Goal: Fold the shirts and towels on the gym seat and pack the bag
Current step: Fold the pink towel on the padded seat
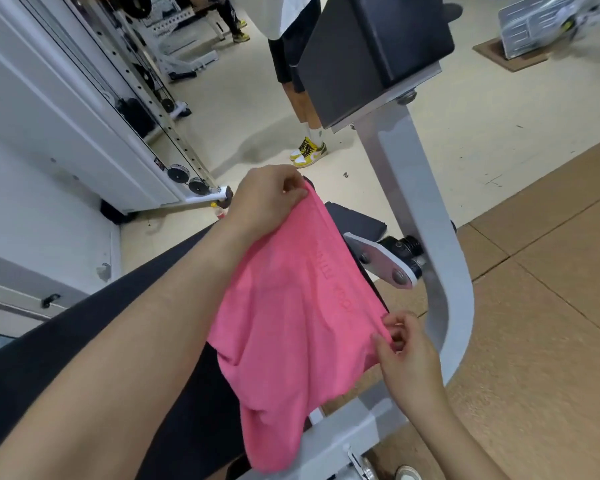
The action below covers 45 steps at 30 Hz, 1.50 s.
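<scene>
A pale cream floor [257,109] runs through the far part of the gym, evenly lit. On the right, it gives way to brown mat tiles [551,271] with dark seams. Along the left stands a white cable machine [84,109] with black pulleys [177,173] low on its frame. A grey steel upright [406,188] rises at centre right, carrying a black pad [371,46]. Beyond it a person stands in yellow-and-white sneakers [308,152].

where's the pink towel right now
Head view, centre: the pink towel hangs over the black seat pad, pinched by the left hand at its far corner and the right hand at its near corner.
</scene>
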{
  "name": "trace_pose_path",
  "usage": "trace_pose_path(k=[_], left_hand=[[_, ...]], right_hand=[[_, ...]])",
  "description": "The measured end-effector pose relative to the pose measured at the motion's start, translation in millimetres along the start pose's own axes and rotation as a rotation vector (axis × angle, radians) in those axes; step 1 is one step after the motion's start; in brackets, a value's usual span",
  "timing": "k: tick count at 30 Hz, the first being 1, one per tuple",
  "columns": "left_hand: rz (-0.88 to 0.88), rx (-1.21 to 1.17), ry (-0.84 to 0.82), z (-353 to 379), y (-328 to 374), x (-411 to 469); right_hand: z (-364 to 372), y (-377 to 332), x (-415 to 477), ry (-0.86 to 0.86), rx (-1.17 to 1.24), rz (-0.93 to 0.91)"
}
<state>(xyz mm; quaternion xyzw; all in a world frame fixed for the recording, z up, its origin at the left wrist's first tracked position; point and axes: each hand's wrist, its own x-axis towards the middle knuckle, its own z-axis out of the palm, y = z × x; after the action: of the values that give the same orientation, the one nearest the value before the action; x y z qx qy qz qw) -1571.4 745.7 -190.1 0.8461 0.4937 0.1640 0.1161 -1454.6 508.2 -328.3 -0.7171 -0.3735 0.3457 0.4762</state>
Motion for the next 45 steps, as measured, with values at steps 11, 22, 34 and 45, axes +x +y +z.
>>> trace_pose_path(k=[11, 22, 34, 45], left_hand=[[-0.041, 0.015, 0.027, 19, -13, 20], [0.064, 0.068, 0.062, 23, -13, 20], [0.248, 0.074, 0.196, -21, -5, -29], [-0.217, -0.321, 0.596, -138, -17, -214]], right_hand=[[6, 22, 1, 0.127, -0.094, -0.011], [5, 22, 10, 0.158, -0.106, -0.078], [-32, -1, 9, 0.024, -0.011, -0.194], [-82, -130, 4, -0.165, -0.019, -0.6]])
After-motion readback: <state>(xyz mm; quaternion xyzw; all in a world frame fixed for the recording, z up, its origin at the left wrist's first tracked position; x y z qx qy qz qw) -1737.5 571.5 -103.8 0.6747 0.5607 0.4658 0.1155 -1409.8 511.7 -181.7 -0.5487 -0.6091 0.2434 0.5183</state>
